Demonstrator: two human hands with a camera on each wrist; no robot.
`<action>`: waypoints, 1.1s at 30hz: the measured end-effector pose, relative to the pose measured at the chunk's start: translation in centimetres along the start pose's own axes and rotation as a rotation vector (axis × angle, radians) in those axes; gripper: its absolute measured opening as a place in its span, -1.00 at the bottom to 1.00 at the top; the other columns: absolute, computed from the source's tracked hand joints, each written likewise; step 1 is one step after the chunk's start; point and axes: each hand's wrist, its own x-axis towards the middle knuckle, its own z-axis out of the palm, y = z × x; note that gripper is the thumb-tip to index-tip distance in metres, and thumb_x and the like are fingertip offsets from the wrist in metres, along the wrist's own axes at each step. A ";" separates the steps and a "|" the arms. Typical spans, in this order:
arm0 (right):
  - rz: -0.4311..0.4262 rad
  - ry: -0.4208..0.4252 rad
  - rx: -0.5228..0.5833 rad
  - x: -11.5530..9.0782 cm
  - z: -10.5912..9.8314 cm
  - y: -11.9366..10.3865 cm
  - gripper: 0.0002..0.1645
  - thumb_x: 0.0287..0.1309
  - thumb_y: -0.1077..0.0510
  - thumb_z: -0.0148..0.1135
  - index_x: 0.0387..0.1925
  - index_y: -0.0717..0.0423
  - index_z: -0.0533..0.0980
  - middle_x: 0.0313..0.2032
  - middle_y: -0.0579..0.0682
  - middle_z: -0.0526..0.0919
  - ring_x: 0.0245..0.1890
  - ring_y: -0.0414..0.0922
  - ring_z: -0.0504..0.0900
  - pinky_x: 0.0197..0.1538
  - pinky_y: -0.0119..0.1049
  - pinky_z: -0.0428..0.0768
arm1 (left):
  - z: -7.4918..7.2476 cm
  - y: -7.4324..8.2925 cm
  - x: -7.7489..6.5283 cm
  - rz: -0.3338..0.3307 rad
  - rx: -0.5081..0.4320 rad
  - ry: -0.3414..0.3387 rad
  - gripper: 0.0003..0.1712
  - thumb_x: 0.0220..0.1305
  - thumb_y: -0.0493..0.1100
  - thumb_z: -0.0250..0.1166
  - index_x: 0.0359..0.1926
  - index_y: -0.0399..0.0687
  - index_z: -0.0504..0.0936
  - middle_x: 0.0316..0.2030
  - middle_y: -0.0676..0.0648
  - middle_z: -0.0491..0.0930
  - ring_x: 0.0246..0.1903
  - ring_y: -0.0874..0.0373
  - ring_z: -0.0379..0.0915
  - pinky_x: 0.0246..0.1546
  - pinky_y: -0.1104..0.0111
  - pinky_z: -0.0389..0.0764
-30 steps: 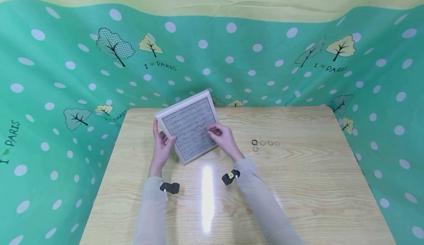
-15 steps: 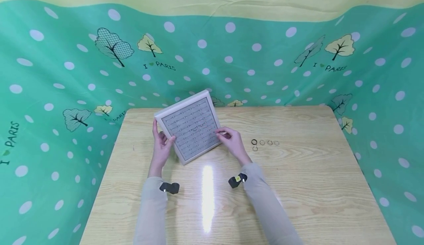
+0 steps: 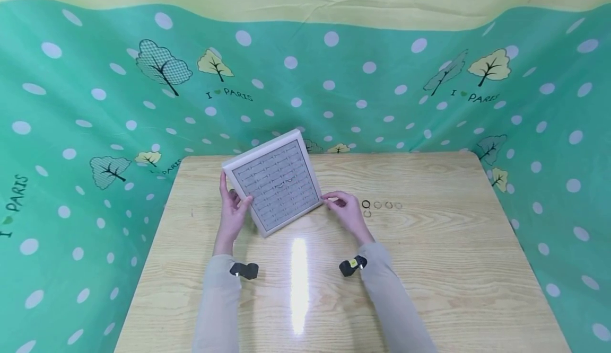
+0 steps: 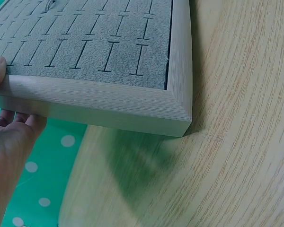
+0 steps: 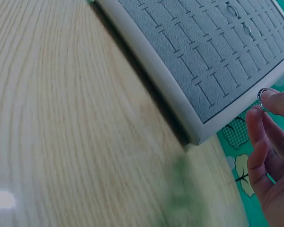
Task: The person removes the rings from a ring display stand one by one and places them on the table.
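A ring display tray (image 3: 279,215) with a pale frame and a grey slotted pad tilts up over the table, its lower corner close to the wood. My left hand (image 3: 233,212) grips its left side, thumb on the frame's front and fingers behind. Two rings (image 5: 233,10) sit in slots near the middle of the pad. Just off the tray's right edge, my right hand (image 3: 347,210) pinches a silver ring (image 5: 261,98) between thumb and fingertip, plain in the right wrist view.
Several loose rings lie right of my right hand, among them a black ring (image 3: 366,204) and a silver ring (image 3: 398,205). Behind the wooden table (image 3: 448,247) hangs a green dotted cloth (image 3: 372,93). A bright light reflection crosses the table's front middle.
From over the pad's middle, my right hand has moved right and toward the table's front, off the tray's edge. My left hand and the tray have stayed nearly still.
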 end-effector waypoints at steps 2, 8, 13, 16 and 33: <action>0.004 0.022 -0.015 -0.2 -0.3 0.6 -0.80 0.16 0.32 0.31 -0.16 0.32 0.65 -0.19 0.21 0.68 -0.33 0.24 0.63 -0.34 -0.45 0.62 | 0.0 -0.1 0.0 -0.007 -0.004 0.002 0.10 0.33 -0.48 0.08 0.51 0.30 -0.45 0.10 -0.25 0.37 0.01 0.15 0.44 0.04 0.38 0.57; 0.011 0.057 -0.051 -0.8 -1.2 1.3 -0.82 0.16 0.31 0.30 -0.18 0.26 0.66 -0.20 0.12 0.69 -0.35 0.18 0.62 -0.33 -0.41 0.61 | -0.5 -1.7 0.4 0.001 -0.021 0.005 0.11 0.32 -0.50 0.07 0.51 0.25 -0.46 0.10 -0.25 0.37 0.01 0.14 0.44 0.03 0.37 0.57; 0.021 0.073 -0.086 -1.4 -1.9 1.9 -0.84 0.15 0.28 0.32 -0.20 0.22 0.68 -0.20 0.09 0.70 -0.38 0.01 0.62 -0.32 -0.41 0.59 | -0.7 -2.7 0.7 0.017 -0.010 0.013 0.12 0.33 -0.45 0.10 0.50 0.41 -0.42 0.10 -0.25 0.37 0.02 0.12 0.45 0.03 0.35 0.58; 0.022 0.086 -0.082 -1.8 -2.4 2.5 -0.84 0.14 0.30 0.33 -0.21 0.23 0.67 -0.20 0.11 0.69 -0.38 -0.07 0.60 -0.28 -0.42 0.60 | -0.7 -2.9 0.7 0.032 0.009 0.012 0.11 0.34 -0.42 0.11 0.49 0.50 -0.40 0.11 -0.25 0.38 0.03 0.10 0.45 0.04 0.33 0.58; -0.008 0.221 -0.138 -4.1 -6.7 4.9 -0.84 0.07 0.35 0.37 -0.25 0.27 0.68 -0.19 0.15 0.57 -0.28 -0.13 0.49 -0.22 -0.52 0.51 | -0.6 -3.1 0.7 0.043 0.018 0.018 0.12 0.32 -0.44 0.12 0.49 0.52 -0.38 0.12 -0.27 0.39 0.04 0.06 0.45 0.03 0.33 0.59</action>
